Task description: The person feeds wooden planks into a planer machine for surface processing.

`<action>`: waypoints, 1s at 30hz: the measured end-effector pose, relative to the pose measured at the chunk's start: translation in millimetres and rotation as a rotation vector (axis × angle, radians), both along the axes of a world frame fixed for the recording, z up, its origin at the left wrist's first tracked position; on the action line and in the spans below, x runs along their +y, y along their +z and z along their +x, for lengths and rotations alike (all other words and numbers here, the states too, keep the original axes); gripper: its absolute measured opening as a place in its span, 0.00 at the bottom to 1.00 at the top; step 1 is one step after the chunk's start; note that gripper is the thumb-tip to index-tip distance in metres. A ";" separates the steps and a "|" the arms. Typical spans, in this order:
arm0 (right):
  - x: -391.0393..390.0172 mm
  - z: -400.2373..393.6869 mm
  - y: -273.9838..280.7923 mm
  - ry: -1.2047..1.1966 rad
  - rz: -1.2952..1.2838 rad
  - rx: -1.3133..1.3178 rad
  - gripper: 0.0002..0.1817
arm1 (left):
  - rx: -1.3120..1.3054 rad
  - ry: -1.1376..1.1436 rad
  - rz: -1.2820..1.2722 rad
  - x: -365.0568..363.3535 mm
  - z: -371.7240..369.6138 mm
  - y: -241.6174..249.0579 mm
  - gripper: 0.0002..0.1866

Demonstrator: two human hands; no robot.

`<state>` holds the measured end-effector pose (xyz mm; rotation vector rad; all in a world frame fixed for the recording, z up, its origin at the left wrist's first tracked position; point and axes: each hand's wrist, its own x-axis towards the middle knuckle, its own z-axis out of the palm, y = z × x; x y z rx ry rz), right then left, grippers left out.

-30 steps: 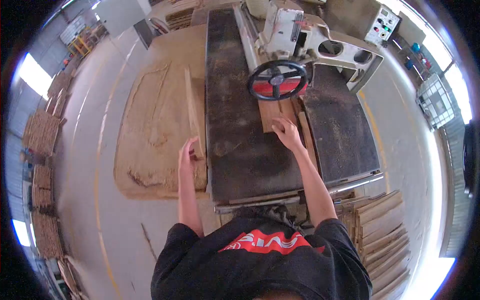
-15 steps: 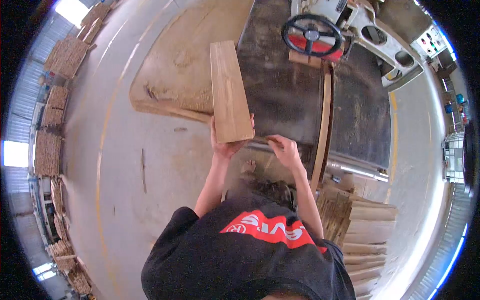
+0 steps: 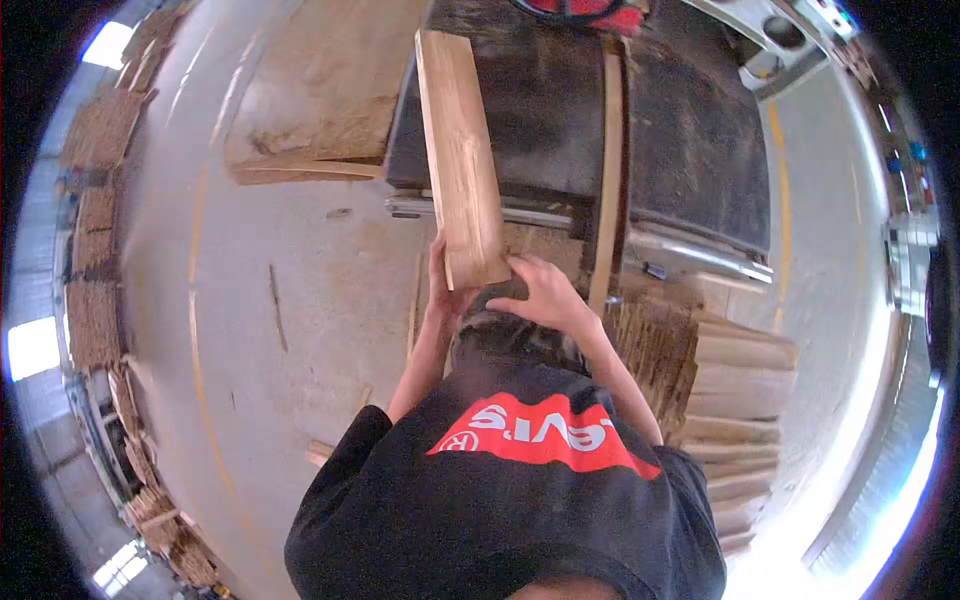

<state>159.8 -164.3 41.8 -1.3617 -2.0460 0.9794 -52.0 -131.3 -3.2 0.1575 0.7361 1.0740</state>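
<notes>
A pale wooden board (image 3: 467,170), long and narrow, is held up in front of my body, its near end close to my chest. My left hand (image 3: 447,285) grips it at that near end, with the thumb along the left edge and the other fingers hidden beneath. At the board's lower right corner is my right hand (image 3: 545,295), its thumb and fingers apart. The fingertips seem to touch the corner, though the contact is not fully clear. Beyond the board lies the dark flat machine table (image 3: 550,130).
A wooden fence strip (image 3: 608,170) runs across the machine table. Part of a handwheel (image 3: 570,12) shows at the top. Stacked boards (image 3: 735,400) stand at my right. A dusty wooden panel (image 3: 310,100) lies at the far left, and more timber stacks (image 3: 95,325) line the wall.
My right hand has moved left to the board's near end and its fingers have spread. The board has tilted, showing its left edge. The view has shifted, putting the machine higher in the picture.
</notes>
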 end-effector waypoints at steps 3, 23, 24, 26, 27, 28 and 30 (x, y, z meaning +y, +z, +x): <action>-17.4 9.6 -4.6 0.035 -0.123 0.055 0.46 | 0.344 -0.194 0.039 -7.3 4.2 4.9 0.36; -57.2 -6.8 -101.4 -0.987 -0.900 1.595 0.16 | 1.634 -0.836 1.204 35.0 69.9 25.4 0.46; -50.1 -8.2 -80.4 -0.985 -0.914 1.455 0.18 | 1.668 -0.842 1.215 39.3 72.4 27.2 0.45; -38.2 -10.6 -80.2 -0.972 -0.895 1.282 0.22 | 1.732 -0.846 1.240 50.4 79.3 31.3 0.44; -33.7 -12.5 -103.0 -0.962 -0.865 1.245 0.24 | 1.762 -0.858 1.248 57.9 82.5 33.3 0.44; -24.7 -10.2 -106.7 -0.952 -0.835 1.205 0.26 | 1.791 -0.867 1.253 66.0 86.0 35.0 0.43; -7.2 -5.6 -100.4 -0.956 -0.765 1.241 0.26 | 1.829 -0.865 1.257 80.1 93.0 35.7 0.43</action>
